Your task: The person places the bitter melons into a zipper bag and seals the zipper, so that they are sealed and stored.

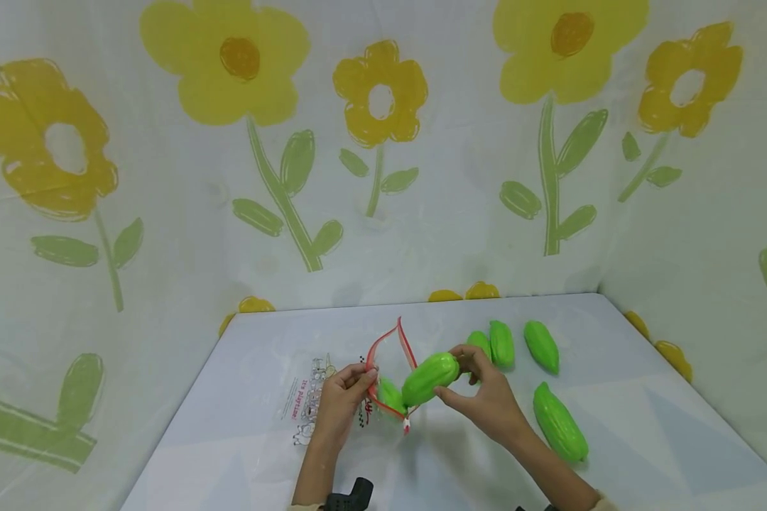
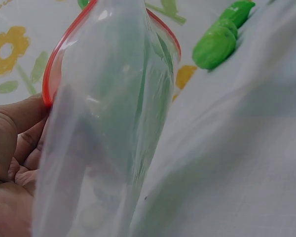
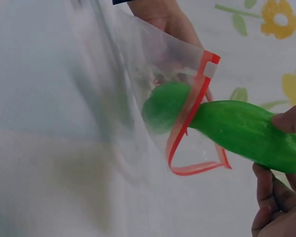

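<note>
My left hand (image 1: 339, 401) pinches the rim of a clear zip bag (image 3: 173, 148) with a red zip strip, and the bag's mouth gapes wide. A green ridged cucumber-like vegetable (image 1: 431, 379) is gripped by my right hand (image 1: 488, 397) between thumb and fingers. Its far end points into the mouth, overlapping the red strip in the right wrist view. Inside the bag lies another green vegetable (image 1: 390, 394), seen through the clear film. The bag's film fills much of the left wrist view, where the left thumb and fingers hold the red edge.
Several more green vegetables lie on the white table (image 1: 230, 426) to the right, one (image 1: 559, 424) near my right forearm and another (image 1: 541, 346) farther back. Printed drawings and lettering (image 1: 308, 404) show beside the left hand. A flower-patterned cloth (image 1: 422, 241) stands behind the table.
</note>
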The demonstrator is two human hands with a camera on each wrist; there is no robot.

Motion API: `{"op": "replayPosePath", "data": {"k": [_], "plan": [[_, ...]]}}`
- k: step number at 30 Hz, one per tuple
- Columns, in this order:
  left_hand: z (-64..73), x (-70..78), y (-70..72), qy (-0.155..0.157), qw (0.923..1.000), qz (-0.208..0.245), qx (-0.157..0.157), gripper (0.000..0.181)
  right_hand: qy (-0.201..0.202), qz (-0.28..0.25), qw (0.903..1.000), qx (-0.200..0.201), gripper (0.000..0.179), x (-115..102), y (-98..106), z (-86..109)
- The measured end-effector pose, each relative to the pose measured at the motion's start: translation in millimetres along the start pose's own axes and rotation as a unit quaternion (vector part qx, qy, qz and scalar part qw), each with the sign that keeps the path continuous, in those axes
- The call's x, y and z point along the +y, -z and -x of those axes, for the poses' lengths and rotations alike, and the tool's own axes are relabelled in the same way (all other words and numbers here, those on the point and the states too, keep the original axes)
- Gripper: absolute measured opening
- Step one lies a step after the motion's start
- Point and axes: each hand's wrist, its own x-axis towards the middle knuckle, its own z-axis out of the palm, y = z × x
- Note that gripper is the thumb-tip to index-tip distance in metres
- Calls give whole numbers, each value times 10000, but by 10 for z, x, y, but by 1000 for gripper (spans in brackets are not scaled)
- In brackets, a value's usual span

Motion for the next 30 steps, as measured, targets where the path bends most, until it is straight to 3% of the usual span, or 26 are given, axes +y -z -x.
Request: {"op": "replayPosePath", "data": {"k": [9, 30], "plan": [[3, 16, 3, -37, 9999, -130, 9, 34, -41, 55, 10000, 28, 56, 70, -151, 12], [33, 45, -11, 77, 9991, -383, 176, 36, -993, -165, 9947, -197, 56, 178, -528, -11]]}}
